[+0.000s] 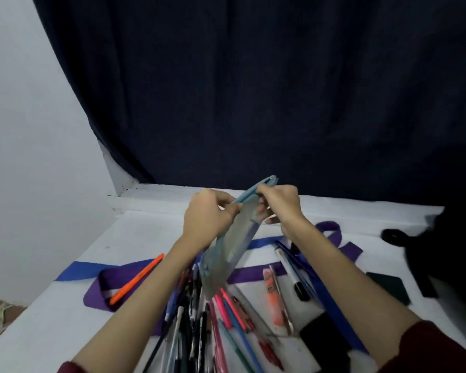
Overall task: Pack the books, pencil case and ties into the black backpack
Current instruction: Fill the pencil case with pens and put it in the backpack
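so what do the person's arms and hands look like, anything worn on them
Both forearms are bare from wrist to near the elbow. A dark red sleeve, pushed up, shows at the bottom edge on each arm: left dark red sleeve, right dark red sleeve. The left hand and right hand wear no gloves; no rings, watch or bracelets are visible.

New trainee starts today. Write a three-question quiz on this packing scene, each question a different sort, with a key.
1. True or false: the pencil case lies flat on the table.
2. Which pen lies alone on the purple tie? A) orange pen B) green C) black
3. Fill in: the left hand and right hand both grip the case's ____ edge.

Key: 1 false, it is held up; 2 A; 3 top, zippered.
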{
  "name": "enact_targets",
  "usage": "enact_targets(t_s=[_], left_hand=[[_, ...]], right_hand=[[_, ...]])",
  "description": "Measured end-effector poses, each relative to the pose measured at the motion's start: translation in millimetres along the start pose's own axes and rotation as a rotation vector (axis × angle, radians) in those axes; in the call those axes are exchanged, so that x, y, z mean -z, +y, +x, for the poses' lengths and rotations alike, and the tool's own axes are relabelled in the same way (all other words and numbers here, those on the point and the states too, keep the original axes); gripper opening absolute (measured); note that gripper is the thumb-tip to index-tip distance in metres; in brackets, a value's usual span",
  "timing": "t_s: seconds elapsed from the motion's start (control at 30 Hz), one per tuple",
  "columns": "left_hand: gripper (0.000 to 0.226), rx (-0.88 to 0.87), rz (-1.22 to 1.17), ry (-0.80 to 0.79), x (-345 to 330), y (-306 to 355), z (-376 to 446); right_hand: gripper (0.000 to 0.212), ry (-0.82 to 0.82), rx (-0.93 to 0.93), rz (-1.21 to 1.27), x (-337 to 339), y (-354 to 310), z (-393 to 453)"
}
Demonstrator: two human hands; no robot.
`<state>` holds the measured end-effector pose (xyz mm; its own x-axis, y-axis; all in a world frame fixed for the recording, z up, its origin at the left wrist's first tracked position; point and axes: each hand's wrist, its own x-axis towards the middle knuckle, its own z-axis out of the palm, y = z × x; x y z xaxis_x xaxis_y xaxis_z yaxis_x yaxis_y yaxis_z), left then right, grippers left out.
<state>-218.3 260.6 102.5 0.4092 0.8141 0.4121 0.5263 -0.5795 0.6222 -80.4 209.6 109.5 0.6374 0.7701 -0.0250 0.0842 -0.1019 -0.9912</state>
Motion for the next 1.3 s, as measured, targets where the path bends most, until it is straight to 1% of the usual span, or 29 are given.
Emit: enact_targets(t_s=[0.1,0.17,0.23,0.33,0.4,0.47,0.5,0.53,0.57,0.63,0.67,0.7,0.77,0.83,0.87,0.9,0.93,1.0,1.07,1.1,1.2,1.23,1.3], left_hand=[[0.01,-0.018,-0.123,-0.036,-21.1,23.2,-32.1],[0.011,0.011,-0.297,-0.076,-35.7,34.6,-53.5],[0.015,0.083,-0.492,-0.13,-48.7,43.6,-73.0],[0.013,0.235,-0.724,-0.165,-64.2,48.1,-94.4],[0.014,0.288,-0.784,-0.138,-69.0,49.7,-103.0],[0.01,0.293,-0.814,-0.15,-69.7,52.0,-108.2],[0.008,0.283,-0.823,-0.211,-69.4,53.5,-111.2],[0.01,0.273,-0.835,-0.316,-70.1,55.3,-114.5],[0.019,0.265,-0.863,-0.448,-71.8,57.3,-119.7],[0.056,0.305,-0.992,-0.703,-81.6,55.8,-133.3],[0.074,0.316,-1.06,-0.773,-86.6,55.7,-141.1],[0.088,0.312,-1.1,-0.801,-91.6,56.7,-147.9],[0.108,0.317,-1.137,-0.794,-101.7,59.2,-158.7],[0.115,0.332,-1.19,-0.764,-105.9,66.3,-167.4],[0.11,0.328,-1.201,-0.734,-107.0,70.5,-171.0],[0.1,0.331,-1.219,-0.694,-107.6,74.3,-173.8],[0.09,0.346,-1.258,-0.653,-107.9,77.4,-176.2],[0.066,0.442,-1.339,-0.56,-105.4,84.2,-179.2],[0.041,0.538,-1.279,-0.469,-100.6,88.4,-178.5],[0.034,0.564,-1.226,-0.418,-99.5,87.3,-177.5],[0.029,0.571,-1.154,-0.263,-92.8,79.7,-171.1],[0.03,0.552,-1.11,-0.237,-89.1,77.4,-168.9],[0.032,0.483,-1.033,-0.261,-85.6,72.4,-164.1]], right_hand=[[0.016,-0.01,-0.042,-0.025,36.9,5.0,-24.9],[0.016,-0.001,-0.089,0.045,60.0,12.2,-39.7],[0.018,0.007,-0.133,0.13,80.9,19.0,-51.6],[0.02,0.043,-0.171,0.188,108.1,28.1,-62.6],[0.023,0.069,-0.172,0.174,125.0,31.1,-67.6],[0.028,0.04,-0.163,0.182,138.0,32.8,-71.9],[0.029,-0.002,-0.159,0.209,141.8,34.3,-73.2],[0.029,-0.056,-0.163,0.258,143.8,35.9,-74.3],[0.029,-0.117,-0.18,0.333,144.1,37.0,-76.2],[0.029,-0.244,-0.25,0.51,141.7,38.8,-81.0],[0.029,-0.298,-0.299,0.582,139.9,41.0,-83.9],[0.029,-0.338,-0.341,0.645,137.0,43.1,-86.6],[0.026,-0.348,-0.366,0.727,132.6,49.4,-86.6],[0.017,-0.315,-0.324,0.698,129.5,53.8,-85.9],[0.011,-0.302,-0.29,0.643,128.6,55.7,-86.1],[0.008,-0.299,-0.25,0.584,128.2,57.1,-86.9],[0.012,-0.294,-0.203,0.509,128.7,58.3,-87.3],[0.024,-0.263,-0.101,0.315,130.1,57.1,-88.8],[0.028,-0.205,0.002,0.112,131.1,52.6,-87.5],[0.029,-0.166,0.042,0.04,132.0,50.5,-85.3],[0.027,-0.081,0.096,-0.048,135.5,48.7,-77.9],[0.026,-0.098,0.122,-0.09,136.7,49.9,-77.4],[0.026,-0.221,0.165,-0.269,135.1,55.3,-79.3]])
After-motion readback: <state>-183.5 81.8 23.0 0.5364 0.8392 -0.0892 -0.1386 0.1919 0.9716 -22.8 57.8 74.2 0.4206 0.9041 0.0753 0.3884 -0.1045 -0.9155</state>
